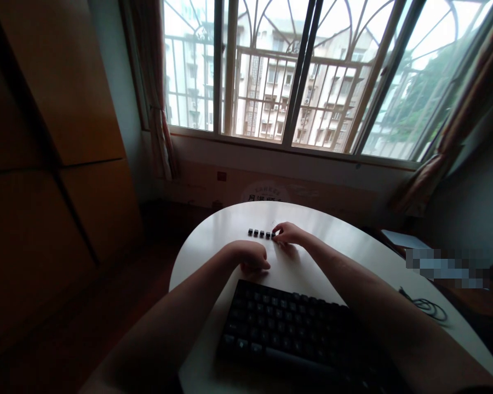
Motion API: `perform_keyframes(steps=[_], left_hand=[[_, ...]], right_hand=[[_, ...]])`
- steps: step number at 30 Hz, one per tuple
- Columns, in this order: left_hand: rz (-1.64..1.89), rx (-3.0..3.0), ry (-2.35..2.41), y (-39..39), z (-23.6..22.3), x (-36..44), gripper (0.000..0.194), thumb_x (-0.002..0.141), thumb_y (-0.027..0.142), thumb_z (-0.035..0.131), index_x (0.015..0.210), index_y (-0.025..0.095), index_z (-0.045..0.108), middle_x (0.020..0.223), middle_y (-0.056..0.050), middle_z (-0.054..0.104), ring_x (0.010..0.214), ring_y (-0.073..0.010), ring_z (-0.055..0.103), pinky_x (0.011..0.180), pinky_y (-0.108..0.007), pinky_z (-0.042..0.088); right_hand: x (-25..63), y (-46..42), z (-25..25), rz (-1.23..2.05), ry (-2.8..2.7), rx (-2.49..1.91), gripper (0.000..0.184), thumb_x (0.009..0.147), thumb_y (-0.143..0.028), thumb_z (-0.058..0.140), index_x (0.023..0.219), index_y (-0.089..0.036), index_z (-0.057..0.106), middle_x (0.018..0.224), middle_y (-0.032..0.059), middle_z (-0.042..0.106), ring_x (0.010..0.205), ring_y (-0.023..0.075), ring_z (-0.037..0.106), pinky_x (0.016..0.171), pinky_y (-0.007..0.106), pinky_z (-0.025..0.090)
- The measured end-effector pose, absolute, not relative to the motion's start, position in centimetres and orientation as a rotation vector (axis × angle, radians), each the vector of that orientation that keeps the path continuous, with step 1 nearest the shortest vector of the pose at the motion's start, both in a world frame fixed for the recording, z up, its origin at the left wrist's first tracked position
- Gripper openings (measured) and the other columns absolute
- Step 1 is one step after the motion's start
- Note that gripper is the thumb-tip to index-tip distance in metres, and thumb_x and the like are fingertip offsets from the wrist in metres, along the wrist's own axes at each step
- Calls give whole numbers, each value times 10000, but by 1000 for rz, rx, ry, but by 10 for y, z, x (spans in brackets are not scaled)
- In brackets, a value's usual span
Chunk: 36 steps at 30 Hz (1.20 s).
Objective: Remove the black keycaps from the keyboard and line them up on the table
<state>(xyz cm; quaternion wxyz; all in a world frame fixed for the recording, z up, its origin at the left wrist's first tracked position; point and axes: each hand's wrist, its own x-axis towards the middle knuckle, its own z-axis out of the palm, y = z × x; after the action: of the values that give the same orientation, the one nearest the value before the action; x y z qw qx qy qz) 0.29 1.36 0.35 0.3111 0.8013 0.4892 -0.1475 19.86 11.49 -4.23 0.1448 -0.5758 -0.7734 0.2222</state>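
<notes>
Several small black keycaps (256,233) stand in a short row on the white round table (205,257). At the right end of that row my right hand (290,233) is closed, its fingertips pinching the last keycap (273,235). My left hand (253,255) rests on the tabletop just in front of the row, curled closed with the fingers turned under. Whatever it may hold is hidden. Closer to me lies a black keyboard (287,328), tilted in view and partly covered by my right forearm.
A coiled dark cable (429,309) lies near the table's right edge. Beyond that edge is a pale flat object (405,239) on a lower surface. A wooden cabinet (94,208) stands at left. A barred window (291,82) and curtains fill the far side.
</notes>
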Motion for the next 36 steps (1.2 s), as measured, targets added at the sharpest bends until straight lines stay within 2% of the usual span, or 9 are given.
perform_keyframes(steps=[5,11,13,16,19,23,28,33,36], left_hand=[[-392,2128,1282,11,6,3,215,841,316,576,720,141,609,632,-59,646,558,-182,624,578,-299,544],[-394,2209,1292,10,6,3,243,830,354,583,732,140,646,645,-63,652,558,-181,610,592,-301,519],[-406,2235,1319,9,6,4,247,829,360,581,745,141,657,656,-63,658,559,-182,607,600,-303,512],[-419,2263,1343,7,7,6,252,832,360,570,760,140,667,664,-67,663,565,-181,606,605,-298,502],[-394,2283,1356,6,7,7,260,816,371,575,768,138,680,655,-71,665,561,-184,604,605,-296,496],[-385,2339,1371,5,6,8,267,799,373,565,737,139,677,648,-74,666,555,-184,599,602,-295,493],[-383,2301,1396,4,7,9,250,778,371,577,770,145,684,644,-67,664,531,-180,591,590,-298,493],[-391,2331,1384,4,9,9,256,771,391,579,762,153,673,671,-58,665,555,-177,588,582,-285,474],[-419,2382,1354,2,11,10,261,790,399,572,754,155,658,671,-44,655,584,-171,578,592,-276,456]], right_hand=[[204,104,-29,698,-2249,-1620,528,777,-229,743,1280,-140,612,884,71,736,516,101,619,510,195,471],[230,59,19,628,-2233,-1452,263,865,-315,641,1034,-134,727,813,59,707,573,127,613,604,250,485],[239,31,38,657,-2155,-1351,372,954,-406,476,1069,-136,704,891,84,700,677,154,638,623,265,503],[249,-22,61,1073,-1775,-945,555,964,-552,387,1045,-105,706,896,129,692,803,211,659,676,314,538],[251,-76,71,1199,-1690,-903,626,960,-607,356,913,-106,728,659,68,635,584,149,596,555,262,492],[244,-116,57,1328,-1752,-979,609,941,-649,375,916,-122,681,448,-27,490,352,95,451,361,209,311],[235,-108,18,1399,-1715,-1037,436,760,-519,740,992,-179,594,639,-52,563,450,82,522,410,196,406],[237,-95,-9,1422,-1731,-1040,493,760,-575,709,1001,-183,534,735,-12,622,558,120,593,475,227,446],[237,-98,-16,1318,-1778,-973,459,806,-593,661,943,-177,525,716,-9,607,560,110,551,489,226,419]])
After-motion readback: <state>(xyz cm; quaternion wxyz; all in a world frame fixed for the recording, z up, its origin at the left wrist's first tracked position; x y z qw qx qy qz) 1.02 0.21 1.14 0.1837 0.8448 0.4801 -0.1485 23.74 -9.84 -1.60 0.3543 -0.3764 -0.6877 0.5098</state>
